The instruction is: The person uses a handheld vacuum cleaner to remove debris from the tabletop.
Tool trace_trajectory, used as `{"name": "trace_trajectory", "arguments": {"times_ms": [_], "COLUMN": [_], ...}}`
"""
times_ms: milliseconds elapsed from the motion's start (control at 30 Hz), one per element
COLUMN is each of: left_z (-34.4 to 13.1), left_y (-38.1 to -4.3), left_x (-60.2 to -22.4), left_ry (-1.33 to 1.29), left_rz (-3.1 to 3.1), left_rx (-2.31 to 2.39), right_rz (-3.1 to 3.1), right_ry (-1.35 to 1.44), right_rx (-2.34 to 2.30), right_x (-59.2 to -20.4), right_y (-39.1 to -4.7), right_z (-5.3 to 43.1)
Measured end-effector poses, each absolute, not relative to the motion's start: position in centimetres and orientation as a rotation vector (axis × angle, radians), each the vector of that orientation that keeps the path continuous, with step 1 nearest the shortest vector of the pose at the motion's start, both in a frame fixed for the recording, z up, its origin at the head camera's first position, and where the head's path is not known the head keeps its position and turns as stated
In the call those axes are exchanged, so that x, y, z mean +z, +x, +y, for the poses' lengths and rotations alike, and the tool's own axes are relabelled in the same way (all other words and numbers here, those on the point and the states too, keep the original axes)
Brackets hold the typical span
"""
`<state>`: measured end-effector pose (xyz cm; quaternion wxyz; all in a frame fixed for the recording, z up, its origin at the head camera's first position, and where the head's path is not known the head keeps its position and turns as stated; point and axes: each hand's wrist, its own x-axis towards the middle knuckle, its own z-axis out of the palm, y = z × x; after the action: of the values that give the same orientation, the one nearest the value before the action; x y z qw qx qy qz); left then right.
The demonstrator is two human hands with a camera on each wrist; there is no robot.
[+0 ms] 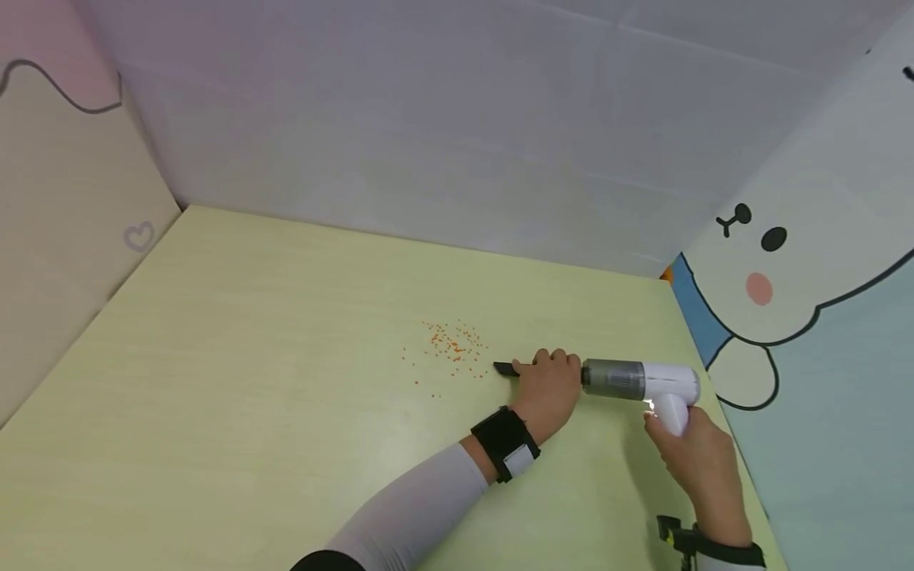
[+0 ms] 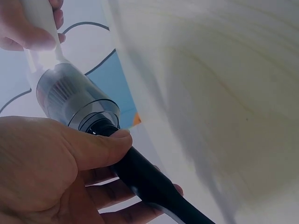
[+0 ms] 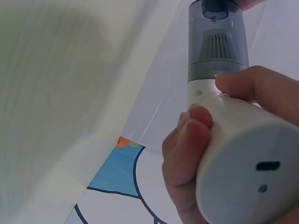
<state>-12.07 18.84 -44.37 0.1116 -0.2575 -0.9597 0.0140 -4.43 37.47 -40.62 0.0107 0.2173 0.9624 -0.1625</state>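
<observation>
The orange crumbs (image 1: 451, 347) lie on the table (image 1: 214, 381), just beyond the black nozzle (image 1: 505, 369), none collected yet. The left hand (image 1: 548, 387) grips this nozzle; behind it, the right hand (image 1: 696, 460) clasps the handle of the handheld vacuum (image 1: 643, 382).

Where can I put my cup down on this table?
The table's whole left half, between the heart wall and the orange crumbs, is bare. It is crowded at the right, where both hands hold the vacuum.
</observation>
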Motion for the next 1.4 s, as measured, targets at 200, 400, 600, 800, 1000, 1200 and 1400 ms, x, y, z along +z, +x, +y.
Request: {"name": "trace_trajectory", "arguments": {"times_ms": [200,400,600,800,1000,1200,1400], "left_z": [18.3,17.9,17.7,17.2,16.8,16.6,16.1], "left_y": [-12.0,-11.8,-11.8,-11.5,-11.6,-11.7,-11.7], "left_x": [-44.3,-44.3,-44.2,-43.9,-44.1,-44.0,-43.8], "left_ry": [-0.753,-0.757,-0.767,-0.772,-0.756,-0.752,-0.738], "left_rz": [-2.804,-2.821,-2.898,-2.888,-2.88,-2.921,-2.882], "left_rx": [0.028,0.052,0.019,0.051,0.066,0.056,0.03], "right_rz": [3.017,3.015,3.006,3.006,3.025,3.019,3.018], "right_ry": [0.649,0.614,0.604,0.602,0.588,0.57,0.56], "right_rx": [-0.511,-0.51,-0.488,-0.487,-0.477,-0.506,-0.51], "right_x": [-40.7,-40.6,-40.7,-40.7,-40.7,-40.7,-40.6], "right_y": [-4.4,-4.4,-4.3,-4.4,-4.5,-4.4,-4.5], "right_z": [37.1,36.9,36.8,36.5,36.1,35.7,35.4]}}
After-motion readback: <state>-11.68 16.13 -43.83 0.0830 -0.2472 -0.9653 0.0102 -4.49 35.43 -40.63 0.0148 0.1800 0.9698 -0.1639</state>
